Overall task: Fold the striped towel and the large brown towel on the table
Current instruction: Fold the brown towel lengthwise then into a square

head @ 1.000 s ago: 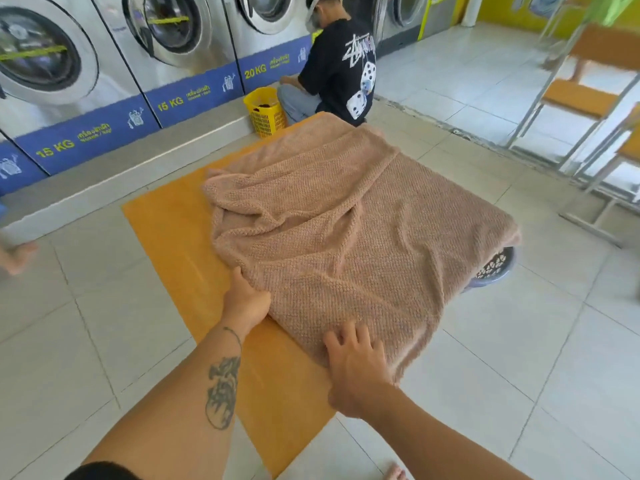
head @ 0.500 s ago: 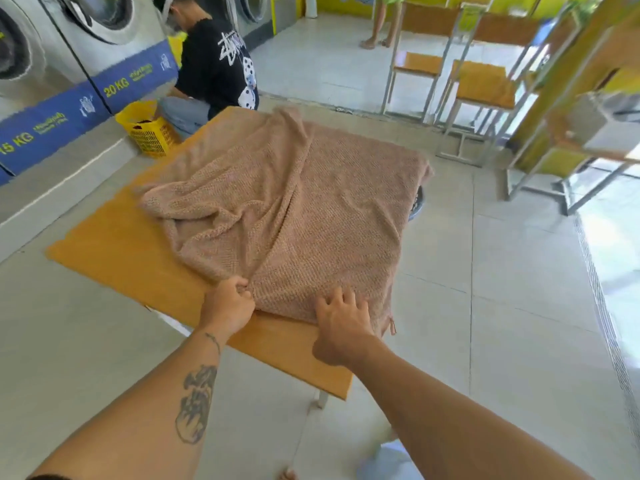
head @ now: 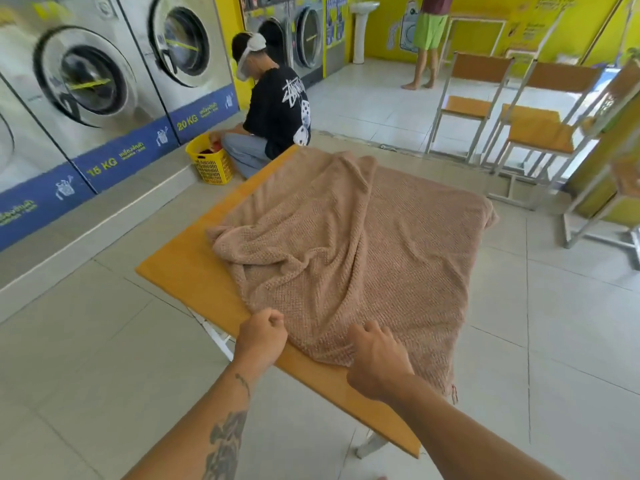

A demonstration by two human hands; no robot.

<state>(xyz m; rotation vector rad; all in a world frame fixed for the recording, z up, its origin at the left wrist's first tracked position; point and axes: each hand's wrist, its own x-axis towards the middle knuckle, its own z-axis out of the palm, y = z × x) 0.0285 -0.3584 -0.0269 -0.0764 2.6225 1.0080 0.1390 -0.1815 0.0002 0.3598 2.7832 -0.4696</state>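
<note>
The large brown towel (head: 363, 244) lies opened out over the table (head: 180, 271), rumpled into a ridge toward 10 o'clock and spilling off the edge at 3 o'clock, so by my reading no fold has been made in it yet. At its 6 o'clock hem the left hand (head: 263, 337) has its fingers (head: 273, 318) clamped on a pinch of cloth, and the right hand (head: 377, 362), at 5 o'clock, curls its fingers into the hem. No striped towel shows, so its state is unknown.
</note>
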